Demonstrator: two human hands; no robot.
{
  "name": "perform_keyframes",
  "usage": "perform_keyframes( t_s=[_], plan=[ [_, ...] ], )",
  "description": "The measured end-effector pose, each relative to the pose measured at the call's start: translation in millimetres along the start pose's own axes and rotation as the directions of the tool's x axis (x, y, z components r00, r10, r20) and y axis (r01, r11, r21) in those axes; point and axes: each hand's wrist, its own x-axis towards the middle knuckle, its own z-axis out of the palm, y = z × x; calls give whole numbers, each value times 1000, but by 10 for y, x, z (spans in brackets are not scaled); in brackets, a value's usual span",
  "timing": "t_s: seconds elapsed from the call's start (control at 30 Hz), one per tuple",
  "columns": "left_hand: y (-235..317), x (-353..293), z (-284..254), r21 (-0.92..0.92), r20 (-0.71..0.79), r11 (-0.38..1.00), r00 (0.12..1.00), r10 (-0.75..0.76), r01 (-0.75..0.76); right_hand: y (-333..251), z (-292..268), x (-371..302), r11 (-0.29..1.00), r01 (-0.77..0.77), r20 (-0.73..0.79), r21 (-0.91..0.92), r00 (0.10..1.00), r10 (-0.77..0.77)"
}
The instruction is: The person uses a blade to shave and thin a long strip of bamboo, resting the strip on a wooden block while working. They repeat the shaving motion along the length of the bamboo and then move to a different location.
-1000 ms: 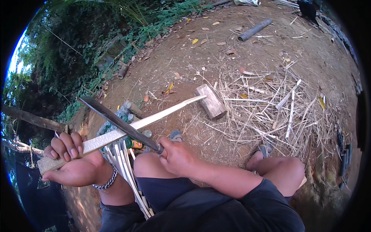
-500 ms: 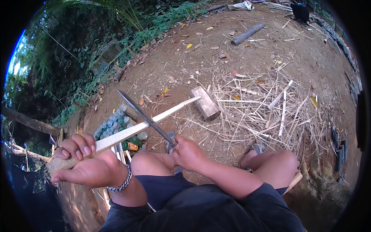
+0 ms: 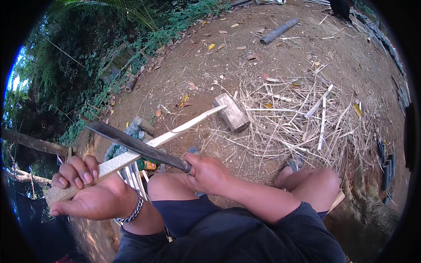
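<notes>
An outdoor work spot beside dense greenery: bare brown earth (image 3: 337, 55), dotted with fallen leaves (image 3: 211, 46), runs up to thick foliage (image 3: 166, 38) at left under daylight. A long blade (image 3: 131, 142) crosses a pale strip (image 3: 176, 132) whose tip meets a wooden block (image 3: 232, 115), while slivers and cut lengths (image 3: 323, 122) litter the ground nearby.

Black shirt (image 3: 232, 236), silver chain bracelet (image 3: 133, 213)
</notes>
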Motion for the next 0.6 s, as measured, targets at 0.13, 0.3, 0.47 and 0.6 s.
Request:
perform_keyframes(
  t_s=[0.13, 0.3, 0.47, 0.6],
  plan=[
    [-68, 35, 127, 12, 1, 1000, 1000, -14, 14, 1205, 58, 204, 933, -357, -96, -37, 931, 353],
    [-109, 107, -84, -10, 82, 999, 995, -50, 51, 576, -99, 262, 950, -313, 86, -27, 946, 314],
    [-204, 135, -9, -53, 109, 996, 992, -67, 73, 1436, 20, 466, 950, -308, -14, -47, 951, 308],
    [-148, 203, -137, -73, 116, 996, 993, -35, 43, 1544, 156, 681, 942, -309, -117, -132, 948, 295]
  ],
)
